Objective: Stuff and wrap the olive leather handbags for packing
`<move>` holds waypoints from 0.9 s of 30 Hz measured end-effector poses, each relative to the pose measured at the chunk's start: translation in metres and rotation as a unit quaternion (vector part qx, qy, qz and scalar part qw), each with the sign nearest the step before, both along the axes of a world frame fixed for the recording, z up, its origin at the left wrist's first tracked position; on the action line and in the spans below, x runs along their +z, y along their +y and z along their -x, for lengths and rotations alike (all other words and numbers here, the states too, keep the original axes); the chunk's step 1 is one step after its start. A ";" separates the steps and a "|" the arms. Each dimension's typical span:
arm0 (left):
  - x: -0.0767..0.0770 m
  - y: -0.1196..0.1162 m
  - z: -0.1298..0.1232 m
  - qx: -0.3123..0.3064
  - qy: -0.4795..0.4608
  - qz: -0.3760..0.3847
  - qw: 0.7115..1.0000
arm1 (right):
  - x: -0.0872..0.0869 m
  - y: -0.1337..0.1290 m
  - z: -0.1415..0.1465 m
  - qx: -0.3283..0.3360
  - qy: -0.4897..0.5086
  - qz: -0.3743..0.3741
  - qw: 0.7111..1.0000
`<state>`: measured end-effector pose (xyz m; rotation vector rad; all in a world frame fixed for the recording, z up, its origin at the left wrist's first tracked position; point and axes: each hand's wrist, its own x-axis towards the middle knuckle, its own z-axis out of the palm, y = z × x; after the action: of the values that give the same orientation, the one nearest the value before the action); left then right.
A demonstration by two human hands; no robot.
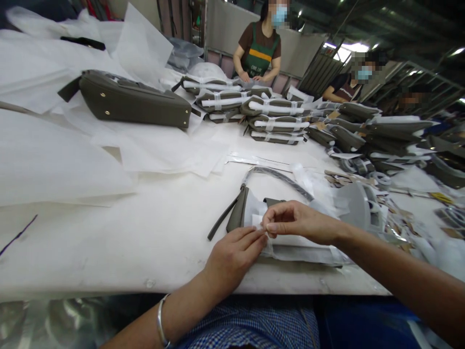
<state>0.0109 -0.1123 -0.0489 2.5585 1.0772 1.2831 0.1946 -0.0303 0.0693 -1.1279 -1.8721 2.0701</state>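
An olive-brown handbag (237, 213) lies in front of me, partly covered with white tissue paper (301, 241). Its handle (281, 175) arches away from me in a clear wrap, and a strap end (222, 222) sticks out at the left. My left hand (232, 254) rests on the bag's near left part, fingers stretched out and side by side, thumb hidden. My right hand (300, 223) is closed in a pinch over the paper, its fingertips meeting those of the left. Whatever is between them is too small to make out.
Another olive handbag (138, 104) lies at the back left by loose white sheets (54, 155). Wrapped bags (276, 123) are stacked at the back. Tape rolls (363, 166) and scraps lie on the right. Two masked people (261, 53) work across the white table (163, 232).
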 end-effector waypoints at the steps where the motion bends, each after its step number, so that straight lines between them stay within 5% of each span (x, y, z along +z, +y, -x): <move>1: -0.001 0.000 0.000 0.000 0.004 -0.001 1.000 | -0.004 0.002 -0.006 -0.012 -0.012 -0.008 1.000; 8: -0.006 -0.001 0.000 -0.006 0.020 0.003 1.000 | -0.021 0.007 -0.029 -0.046 -0.014 -0.031 0.998; 11: -0.005 -0.001 0.001 -0.007 0.020 0.009 1.000 | -0.001 0.007 -0.034 -0.002 -0.023 -0.042 0.999; 15: -0.002 -0.001 0.001 -0.006 0.010 0.017 1.000 | 0.039 0.003 -0.030 0.151 -0.032 -0.031 0.987; 19: -0.001 0.000 0.001 -0.006 0.001 0.005 1.000 | 0.052 0.002 -0.011 0.264 -0.084 -0.045 0.960; 22: -0.002 0.000 0.001 -0.004 0.007 0.004 1.000 | 0.038 0.009 0.003 0.275 -0.158 -0.157 0.935; 27: -0.003 -0.001 0.000 -0.002 0.009 0.003 1.000 | 0.015 0.027 0.016 0.329 -0.295 -0.317 0.839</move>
<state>0.0106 -0.1136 -0.0519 2.5725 1.0758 1.2565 0.1783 -0.0037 0.0843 -1.0841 -3.2769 1.0787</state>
